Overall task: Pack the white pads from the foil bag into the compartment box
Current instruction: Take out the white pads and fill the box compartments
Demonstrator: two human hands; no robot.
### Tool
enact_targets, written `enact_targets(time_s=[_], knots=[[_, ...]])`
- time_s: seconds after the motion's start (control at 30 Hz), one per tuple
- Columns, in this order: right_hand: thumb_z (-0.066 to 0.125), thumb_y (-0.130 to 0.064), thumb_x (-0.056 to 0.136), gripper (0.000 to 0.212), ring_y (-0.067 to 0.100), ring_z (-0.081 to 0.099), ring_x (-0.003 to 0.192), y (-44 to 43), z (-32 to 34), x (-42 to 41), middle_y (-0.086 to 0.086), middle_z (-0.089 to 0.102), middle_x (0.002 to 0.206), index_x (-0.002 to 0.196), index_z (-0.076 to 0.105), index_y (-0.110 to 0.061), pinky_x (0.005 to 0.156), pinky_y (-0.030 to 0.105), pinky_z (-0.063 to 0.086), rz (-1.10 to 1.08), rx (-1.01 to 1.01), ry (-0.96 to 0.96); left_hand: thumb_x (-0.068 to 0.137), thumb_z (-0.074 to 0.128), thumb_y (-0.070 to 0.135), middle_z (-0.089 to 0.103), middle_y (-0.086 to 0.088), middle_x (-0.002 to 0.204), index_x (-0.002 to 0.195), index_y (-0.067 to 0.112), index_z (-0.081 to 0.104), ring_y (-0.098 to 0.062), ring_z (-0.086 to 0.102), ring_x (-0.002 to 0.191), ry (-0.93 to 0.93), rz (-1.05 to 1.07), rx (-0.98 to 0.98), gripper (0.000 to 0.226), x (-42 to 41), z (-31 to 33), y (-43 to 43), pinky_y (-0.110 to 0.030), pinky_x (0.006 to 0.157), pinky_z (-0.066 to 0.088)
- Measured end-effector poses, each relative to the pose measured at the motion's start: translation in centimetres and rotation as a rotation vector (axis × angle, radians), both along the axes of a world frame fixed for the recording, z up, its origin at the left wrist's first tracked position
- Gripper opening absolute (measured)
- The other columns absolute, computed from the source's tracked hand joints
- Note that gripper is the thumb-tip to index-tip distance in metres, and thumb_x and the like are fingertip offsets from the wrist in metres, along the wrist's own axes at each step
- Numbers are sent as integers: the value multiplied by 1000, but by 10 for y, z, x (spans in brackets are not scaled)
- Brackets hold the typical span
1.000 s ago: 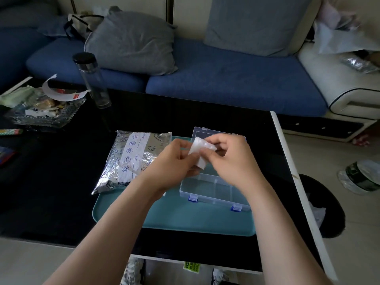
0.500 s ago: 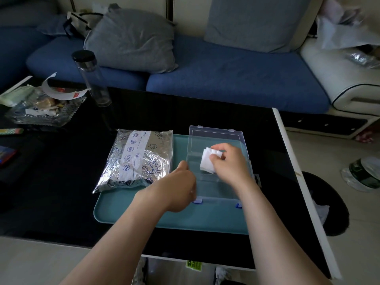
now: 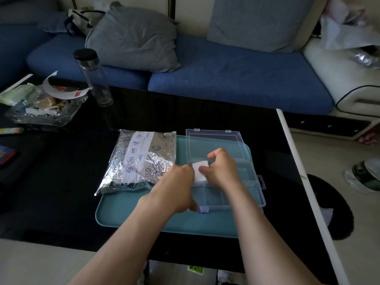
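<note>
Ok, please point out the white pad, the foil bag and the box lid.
white pad (image 3: 197,174): head view, its bare middle.
foil bag (image 3: 137,155): head view, the white label strip.
box lid (image 3: 214,144): head view, middle of the clear panel.

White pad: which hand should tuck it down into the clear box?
The right hand: it pinches the white square pad over a far compartment of the clear plastic compartment box. The left hand only sits at the box's left edge.

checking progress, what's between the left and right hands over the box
One white pad, seen in the head view: the right hand pinches it at the compartment box, with the left hand at its left edge.
</note>
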State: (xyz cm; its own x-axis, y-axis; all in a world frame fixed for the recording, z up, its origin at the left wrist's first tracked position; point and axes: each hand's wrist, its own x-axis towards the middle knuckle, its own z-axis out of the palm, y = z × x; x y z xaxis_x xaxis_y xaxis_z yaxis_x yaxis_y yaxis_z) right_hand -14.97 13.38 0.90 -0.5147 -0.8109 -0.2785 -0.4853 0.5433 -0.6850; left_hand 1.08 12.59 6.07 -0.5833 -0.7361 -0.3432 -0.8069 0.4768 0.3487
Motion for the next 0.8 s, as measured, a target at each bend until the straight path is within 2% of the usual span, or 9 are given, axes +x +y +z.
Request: enact_targets(time_s=[0.1,0.2,0.4,0.5,0.57,0.6,0.67,0.73,0.8], knots=[[89,-25,78,42,10,56,80,-3,-1,6,5,62,110,106,57,-21,57,20,35,-4,-15,26,67,98,38,59,-10,114,121,12,57,-26,58,107,-2,3,21,72,1,-2,-1,-31,73,41],[94,-29,72,41,16,61,80,-2,-3,11,2,66,97,92,60,-19,56,23,38,-17,-38,97,68,98,32,62,-12,116,130,14,57,-30,64,110,-5,2,21,77,2,-2,-1,-34,77,48],[93,-42,75,41,17,61,69,6,11,19,-2,63,78,85,62,-17,52,27,36,16,-2,285,73,92,21,60,-10,106,136,16,57,-30,71,94,-17,2,44,72,5,-4,-3,-45,84,61],[90,-40,80,38,22,54,61,3,13,21,-1,57,68,75,61,-15,51,27,34,45,14,354,75,75,24,70,-4,104,110,24,71,-26,72,85,169,174,-1,34,5,4,-8,-41,75,64],[79,-26,86,21,30,60,68,2,18,23,4,60,71,77,65,-13,58,28,42,52,37,408,77,67,32,72,1,89,85,25,73,-24,70,81,341,370,-84,12,7,13,-11,-39,72,62],[71,-18,86,12,33,61,69,2,22,24,6,61,72,77,66,-12,58,30,44,51,27,419,80,65,31,70,1,87,83,23,71,-26,68,82,386,449,-138,11,9,17,-14,-39,73,61],[60,-7,82,10,35,63,66,1,30,27,10,64,70,75,67,-7,53,35,50,58,-30,406,86,65,32,66,-2,101,96,20,70,-30,62,99,356,519,-245,17,16,21,-18,-39,81,54],[58,-3,86,19,35,70,79,-1,34,33,13,73,85,90,76,-7,65,38,61,80,-101,331,91,65,40,56,-11,123,117,13,62,-37,50,119,187,514,-304,38,23,17,-24,-44,95,45],[58,-6,91,29,28,72,97,-4,35,44,10,77,104,111,78,-11,79,30,57,155,-161,287,93,60,42,46,-16,136,125,8,52,-42,39,130,52,538,-286,47,30,12,-29,-49,104,38]])
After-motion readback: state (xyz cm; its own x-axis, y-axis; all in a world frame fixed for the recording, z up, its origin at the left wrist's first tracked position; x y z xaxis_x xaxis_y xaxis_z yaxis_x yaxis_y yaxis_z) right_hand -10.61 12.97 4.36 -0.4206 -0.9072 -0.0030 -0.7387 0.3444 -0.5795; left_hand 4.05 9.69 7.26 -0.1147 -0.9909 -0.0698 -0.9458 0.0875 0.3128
